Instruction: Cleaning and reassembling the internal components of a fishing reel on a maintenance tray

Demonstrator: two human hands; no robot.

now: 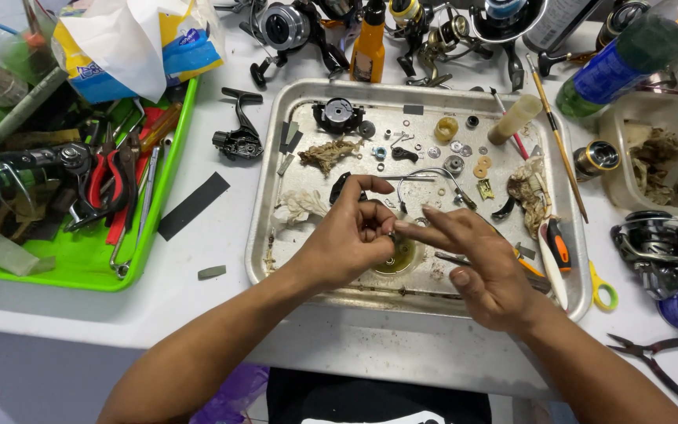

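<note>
**Head view: small reel part held over the tray**

The left hand (347, 235) pinches a tiny metal part (390, 229) over the metal tray (276, 157), above a small oily dish (398, 257). The right hand (484, 263) grasps nothing, fingers extended to the part. Washers, a wire bail (433, 177) and rags lie loose: the work looks only partway done.

- Metal tray (276, 259) under both hands: dull, scratched, stained.
- Small part (390, 230) pinched by left hand (347, 239), touched by right hand (476, 263): too small to judge.
- Plastic tray (162, 196) left of left hand: glossy green.
- Pliers (657, 363) right of right hand: dark matt metal.
</note>
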